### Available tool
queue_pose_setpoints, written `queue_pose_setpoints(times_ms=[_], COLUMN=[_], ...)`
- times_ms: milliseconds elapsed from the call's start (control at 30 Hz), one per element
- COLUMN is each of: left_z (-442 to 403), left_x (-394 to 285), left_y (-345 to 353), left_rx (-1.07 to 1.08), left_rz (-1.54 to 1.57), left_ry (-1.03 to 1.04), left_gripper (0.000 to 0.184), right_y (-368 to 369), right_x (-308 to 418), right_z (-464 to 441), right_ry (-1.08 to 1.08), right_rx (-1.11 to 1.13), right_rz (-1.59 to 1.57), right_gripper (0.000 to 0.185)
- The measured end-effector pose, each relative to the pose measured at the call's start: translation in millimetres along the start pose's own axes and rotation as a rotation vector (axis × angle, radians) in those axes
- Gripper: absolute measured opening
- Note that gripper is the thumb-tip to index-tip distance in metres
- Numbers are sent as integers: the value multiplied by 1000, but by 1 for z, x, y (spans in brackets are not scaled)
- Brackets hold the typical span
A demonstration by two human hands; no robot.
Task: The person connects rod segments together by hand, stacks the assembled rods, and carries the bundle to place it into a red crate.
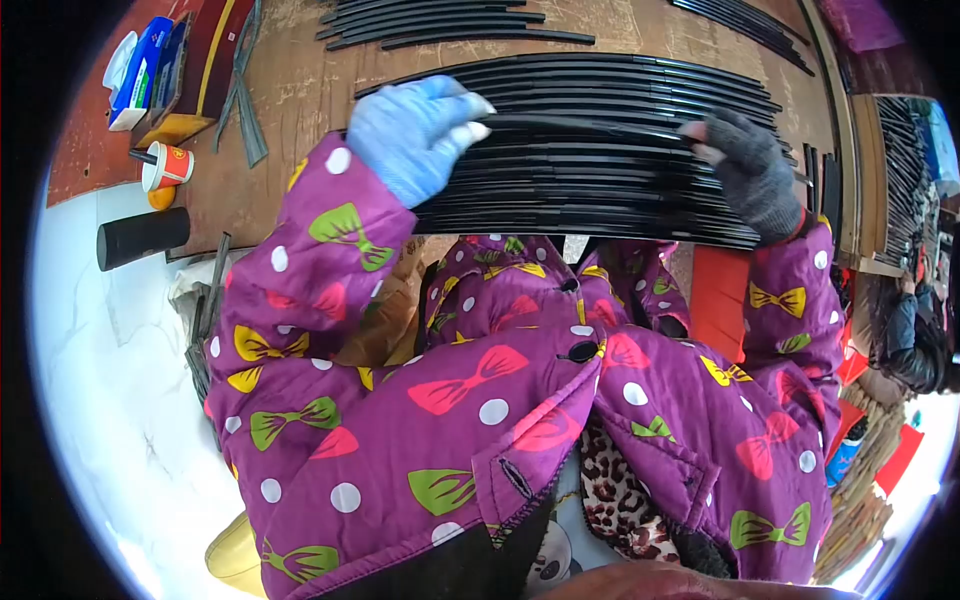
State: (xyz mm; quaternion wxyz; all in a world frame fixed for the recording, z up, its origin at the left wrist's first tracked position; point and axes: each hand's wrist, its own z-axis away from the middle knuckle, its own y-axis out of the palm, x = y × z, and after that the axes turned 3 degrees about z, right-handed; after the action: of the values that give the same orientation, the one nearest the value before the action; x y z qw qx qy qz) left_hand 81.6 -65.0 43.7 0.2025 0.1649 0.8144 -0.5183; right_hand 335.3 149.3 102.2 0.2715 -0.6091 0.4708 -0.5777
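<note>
A wide row of long, thin black strips (600, 185) lies side by side on the wooden table in front of me. My left hand (415, 135), in a light blue glove with bare fingertips, pinches the left end of one black strip (590, 124) just above the row. At its other end my right hand (750, 165), in a dark grey fingerless glove, grips the same strip between thumb and fingers. The strip spans level between both hands. What the strips are made of cannot be told.
More black strips (440, 25) lie at the table's far side, with another bunch (745, 30) at far right. To the left stand a paper cup (168, 167), a blue box (145, 75) and a black cylinder (143, 238). Another person (915, 330) is at the right edge.
</note>
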Motion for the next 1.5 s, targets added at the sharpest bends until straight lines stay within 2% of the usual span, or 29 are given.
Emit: queue_pose_setpoints(times_ms=[33, 133, 200, 267, 300, 367, 433, 500, 567, 733, 833, 900, 933, 967, 1033, 1100, 1167, 1233, 1300, 1400, 1433, 1500], left_z=[-3, -7, 1, 12, 15, 14, 10, 6, 9, 18, 19, 14, 10, 6, 4, 3, 5, 12, 21, 33, 34, 33], left_x=[-1, -3, 6, 19, 21, 19, 15, 11, 11, 16, 12, -3, -11, -13, -18, -19, -13, -1, 11, 24, 26, 29], left_y=[8, 8, 0, -3, -3, -2, -1, -1, -3, -7, -6, -3, -3, -1, 5, 9, 11, 8, 0, -1, -1, -2], left_rx=[-10, 5, 45, 41, 41, 39, 39, 59, 48, 93, 35, -8, -19, 26, 11, 26, 38, 50, 57, 54, 56, 156], left_rz=[8, 99, 313, 421, 442, 465, 491, 494, 505, 541, 538, 428, 341, 287, 322, 353, 384, 280, 313, 466, 468, 552], left_ry=[49, -22, -195, -309, -364, -341, -312, -349, -329, -327, -366, -195, -116, -68, -76, -96, -122, -108, -262, -537, -539, -750], left_gripper=[16, 17, 17, 16, 16, 16, 16, 17, 17, 17, 19, 18, 19, 19, 19, 19, 19, 19, 18, 17, 17, 17], right_y=[4, 5, -4, -36, -44, -48, -36, -24, -14, -17, -9, 10, 20, 29, 42, 52, 49, 37, 14, -3, -3, -1], right_x=[12, 23, 10, -32, -31, -55, -41, -37, -40, -22, -14, 13, 38, 55, 63, 62, 55, 42, 16, -9, -14, -21], right_z=[-8, -19, -12, 13, 26, 44, 47, 44, 41, 31, 26, 22, 14, 7, -2, -6, -4, 1, 15, 38, 42, 48], right_ry=[-101, -134, -58, 197, 407, 592, 695, 642, 450, 509, 505, 431, 404, 467, 453, 528, 479, 450, 513, 513, 516, 542], right_rx=[-11, 6, -328, -440, -430, -368, -377, -404, -420, -481, -587, -434, -311, -266, -224, -202, -219, -298, -377, -404, -403, -442], right_rz=[88, 219, -56, 321, 316, -21, -199, -280, -618, -805, -816, -550, -609, -616, -647, -787, -814, -776, -701, -954, -953, -1071], right_gripper=[20, 21, 22, 27, 29, 31, 33, 31, 32, 21, 20, 21, 20, 20, 21, 21, 21, 23, 24, 21, 21, 21])
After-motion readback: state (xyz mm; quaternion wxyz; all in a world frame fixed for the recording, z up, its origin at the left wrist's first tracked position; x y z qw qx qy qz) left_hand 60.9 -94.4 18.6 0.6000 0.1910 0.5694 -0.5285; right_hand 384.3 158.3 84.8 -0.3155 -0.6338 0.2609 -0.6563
